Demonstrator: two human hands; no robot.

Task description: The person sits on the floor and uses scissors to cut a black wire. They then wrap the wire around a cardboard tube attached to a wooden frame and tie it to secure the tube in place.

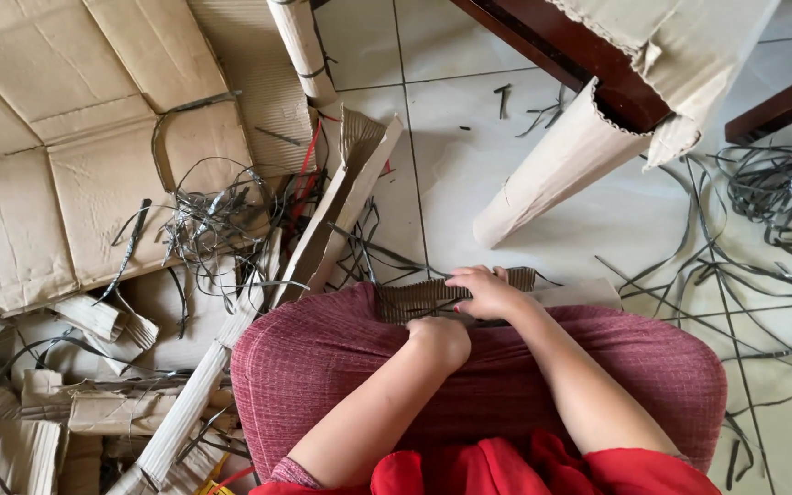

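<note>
A strip of brown corrugated cardboard [414, 298] lies across my knees, which are covered in dark pink fabric [323, 367]. My right hand [486, 291] rests on top of the strip near its right end, fingers curled over it. My left hand [440, 341] is closed in a fist just below the strip, pressing at its near edge. Whether the left fingers grip the cardboard is hidden.
Flattened cardboard boxes [75, 137] cover the floor at left, with a tangle of grey plastic straps [213, 220] on them. Rolled cardboard [561, 165] leans by a dark wooden frame [579, 55]. More straps [763, 247] sprawl over the tiles at right. Cardboard scraps [93, 403] pile at lower left.
</note>
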